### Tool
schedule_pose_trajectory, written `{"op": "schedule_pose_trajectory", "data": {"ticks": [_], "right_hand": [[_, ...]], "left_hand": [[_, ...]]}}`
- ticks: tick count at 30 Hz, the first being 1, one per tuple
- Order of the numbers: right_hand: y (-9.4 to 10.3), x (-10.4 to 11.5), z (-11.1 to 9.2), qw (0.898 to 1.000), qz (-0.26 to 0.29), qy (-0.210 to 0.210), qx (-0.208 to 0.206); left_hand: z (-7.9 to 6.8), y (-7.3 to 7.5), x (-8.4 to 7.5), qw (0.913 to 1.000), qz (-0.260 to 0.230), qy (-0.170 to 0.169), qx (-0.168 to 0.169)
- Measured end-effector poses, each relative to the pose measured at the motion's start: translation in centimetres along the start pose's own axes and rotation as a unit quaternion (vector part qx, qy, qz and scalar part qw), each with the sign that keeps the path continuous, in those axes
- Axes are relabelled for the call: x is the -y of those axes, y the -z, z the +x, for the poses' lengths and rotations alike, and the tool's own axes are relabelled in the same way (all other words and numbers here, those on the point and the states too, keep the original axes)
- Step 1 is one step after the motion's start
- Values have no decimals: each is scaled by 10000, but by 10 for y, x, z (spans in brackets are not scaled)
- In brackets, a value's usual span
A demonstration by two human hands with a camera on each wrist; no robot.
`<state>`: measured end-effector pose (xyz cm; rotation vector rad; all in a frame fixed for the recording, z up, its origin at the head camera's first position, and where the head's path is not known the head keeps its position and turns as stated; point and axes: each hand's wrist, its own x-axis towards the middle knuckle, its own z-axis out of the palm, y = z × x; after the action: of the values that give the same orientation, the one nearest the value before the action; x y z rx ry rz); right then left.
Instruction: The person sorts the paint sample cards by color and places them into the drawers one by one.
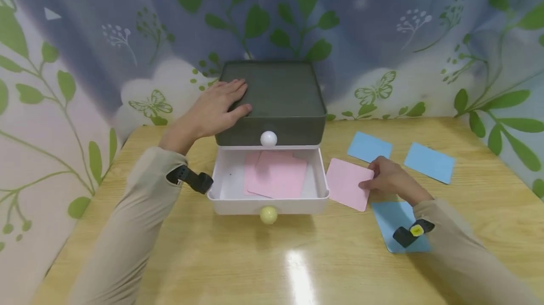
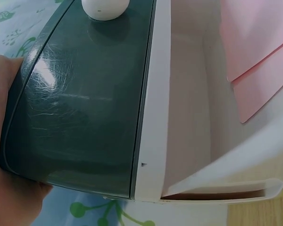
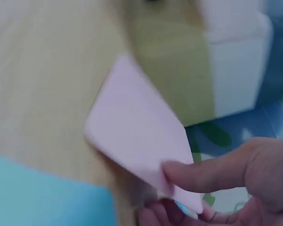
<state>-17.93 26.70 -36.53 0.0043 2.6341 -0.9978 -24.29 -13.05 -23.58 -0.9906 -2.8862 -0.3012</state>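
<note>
One pink card [image 1: 346, 183] | right hand [image 1: 393, 181] pinching | underside hidden, perhaps lifted

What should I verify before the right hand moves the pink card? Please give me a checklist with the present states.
1. Right hand pinching pink card near its edge: ok.
2. Only one card held: cannot tell, the underside is hidden.
3. Lower drawer open: ok.
4. Left hand on dark box: ok, resting on its top.
5. Bare space in drawer: ok, left of the pink cards in the head view.
</note>
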Motion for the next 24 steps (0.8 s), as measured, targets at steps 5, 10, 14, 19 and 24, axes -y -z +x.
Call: {"op": "schedule_pose_trajectory", "data": {"ticks": [5, 10, 14, 19, 24], "right_hand": [[13, -8, -1, 9770, 2047, -264, 530], [24, -10, -12, 9648, 2573, 4, 539], [33, -5, -23, 9548, 2933, 280, 406], [39, -1, -38, 9210, 3833, 635, 286], [41, 2, -49, 9059, 4109, 990, 263]], "left_hand": [[2, 2, 2, 10000, 21, -12, 32], [1, 2, 1, 9999, -17, 27, 111], [0, 3, 1, 9999, -8, 65, 122], [-1, 4, 0, 9999, 2, 48, 116], [0, 3, 0, 9999, 43, 55, 147]]}}
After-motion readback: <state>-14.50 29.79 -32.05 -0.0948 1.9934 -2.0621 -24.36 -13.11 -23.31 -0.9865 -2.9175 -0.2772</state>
